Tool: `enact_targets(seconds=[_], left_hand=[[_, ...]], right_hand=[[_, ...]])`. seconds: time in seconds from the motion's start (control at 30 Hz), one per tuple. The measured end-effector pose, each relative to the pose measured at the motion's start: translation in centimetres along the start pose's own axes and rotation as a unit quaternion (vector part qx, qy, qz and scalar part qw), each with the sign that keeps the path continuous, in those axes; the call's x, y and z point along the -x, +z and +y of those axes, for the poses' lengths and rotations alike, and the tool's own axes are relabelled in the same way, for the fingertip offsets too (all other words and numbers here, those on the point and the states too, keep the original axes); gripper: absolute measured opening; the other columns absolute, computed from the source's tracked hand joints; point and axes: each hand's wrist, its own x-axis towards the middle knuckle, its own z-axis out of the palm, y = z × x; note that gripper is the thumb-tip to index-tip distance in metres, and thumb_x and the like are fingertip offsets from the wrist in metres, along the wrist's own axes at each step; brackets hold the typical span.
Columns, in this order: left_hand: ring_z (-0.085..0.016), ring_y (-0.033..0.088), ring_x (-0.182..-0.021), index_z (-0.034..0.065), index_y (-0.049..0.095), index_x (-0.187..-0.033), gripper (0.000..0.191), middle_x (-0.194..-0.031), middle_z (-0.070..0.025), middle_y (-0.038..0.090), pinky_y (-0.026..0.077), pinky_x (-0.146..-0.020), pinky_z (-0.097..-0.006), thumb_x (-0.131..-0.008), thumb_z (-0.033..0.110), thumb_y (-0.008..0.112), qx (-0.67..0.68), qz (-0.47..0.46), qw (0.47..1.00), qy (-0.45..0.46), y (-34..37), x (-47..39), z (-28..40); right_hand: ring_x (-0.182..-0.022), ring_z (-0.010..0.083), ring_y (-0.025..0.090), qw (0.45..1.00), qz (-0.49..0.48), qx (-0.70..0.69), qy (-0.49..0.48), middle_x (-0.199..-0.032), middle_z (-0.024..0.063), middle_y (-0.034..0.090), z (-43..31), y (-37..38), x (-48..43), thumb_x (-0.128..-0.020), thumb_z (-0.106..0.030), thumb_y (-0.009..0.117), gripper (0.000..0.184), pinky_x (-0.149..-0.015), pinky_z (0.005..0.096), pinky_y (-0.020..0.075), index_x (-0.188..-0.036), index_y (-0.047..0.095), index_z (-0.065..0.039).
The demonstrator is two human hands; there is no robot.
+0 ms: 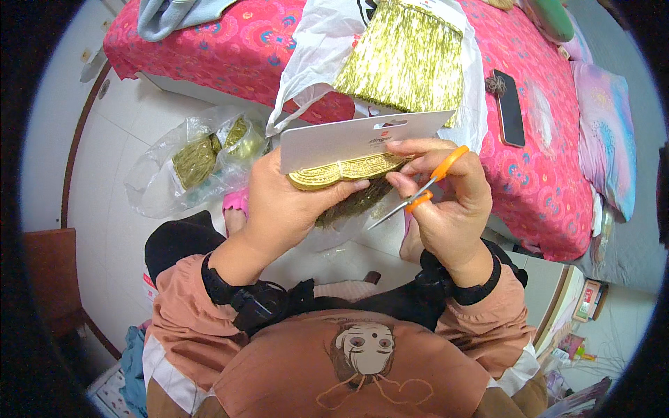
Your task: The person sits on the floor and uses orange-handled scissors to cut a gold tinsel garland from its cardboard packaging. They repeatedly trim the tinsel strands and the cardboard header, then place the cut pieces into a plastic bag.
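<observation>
My left hand grips a folded bundle of gold metallic fringe trim, with the thumb lying along its lower edge. A white cardboard header with a hang hole and some writing stands up behind the trim's bound edge. Dark gold strands hang below. In my right hand is a pair of small scissors with orange handles, its blades pointing down and left. My right fingertips are at the right end of the card and trim.
Another carded gold fringe rests on a white plastic bag on the pink patterned bedspread. A smartphone lies to the right. On the floor at left, a clear plastic bag holds more gold fringe.
</observation>
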Motion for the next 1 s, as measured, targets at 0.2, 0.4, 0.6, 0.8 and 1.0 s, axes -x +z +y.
enact_targets(seconds=[0.2,0.4,0.6,0.8,1.0], left_hand=[[-0.012,0.068,-0.091,-0.0009,0.068,-0.108,0.037,-0.100,-0.0075,0.074,0.054,-0.083,-0.0285,-0.075,0.005,0.085,-0.039,-0.012,0.999,0.034,0.0,-0.1,-0.1],[-0.014,0.069,-0.091,-0.0024,0.070,-0.106,0.033,-0.099,-0.0078,0.074,0.053,-0.084,-0.0300,-0.075,0.002,0.082,0.022,0.000,1.000,0.022,-0.6,-0.6,-0.1],[-0.013,0.068,-0.094,-0.0021,0.070,-0.109,0.031,-0.104,-0.0079,0.074,0.052,-0.086,-0.0287,-0.080,0.002,0.080,0.086,0.005,0.996,-0.006,-1.0,-1.0,-0.1],[-0.014,0.068,-0.094,-0.0017,0.071,-0.109,0.030,-0.104,-0.0074,0.075,0.052,-0.086,-0.0291,-0.080,0.002,0.080,0.096,0.016,0.995,-0.010,-0.9,-1.1,-0.1],[-0.013,0.068,-0.094,-0.0013,0.071,-0.107,0.029,-0.103,-0.0072,0.075,0.052,-0.086,-0.0289,-0.080,0.002,0.080,0.097,0.020,0.995,-0.014,-0.7,-1.0,-0.1]], right_hand=[[-0.083,0.0151,0.067,0.998,0.028,-0.034,0.049,-0.089,0.0088,0.067,0.0,0.2,0.1,-0.078,0.014,0.069,0.028,-0.075,0.0285,0.0522,-0.093,0.054,-0.004],[-0.080,0.0155,0.065,0.959,0.105,-0.217,0.148,-0.087,0.0109,0.068,-0.7,-2.1,-1.0,-0.080,0.014,0.071,0.041,-0.073,0.0281,0.0526,-0.104,0.048,-0.010],[-0.073,0.0176,0.060,0.947,0.149,-0.250,0.132,-0.079,0.0081,0.063,-0.8,-4.3,-2.0,-0.084,0.011,0.066,0.034,-0.065,0.0312,0.0461,-0.104,0.049,-0.011],[-0.095,0.0177,0.059,0.975,0.004,0.140,0.170,-0.114,0.0070,0.056,-0.8,-5.1,-2.1,-0.069,-0.008,0.086,0.041,-0.069,0.0298,0.0488,-0.099,0.059,-0.006],[-0.082,0.0076,0.051,0.963,-0.134,0.063,0.225,-0.099,0.0004,0.056,-1.4,-5.1,-1.7,-0.064,-0.015,0.093,0.047,-0.064,0.0226,0.0412,-0.095,0.059,-0.005]])
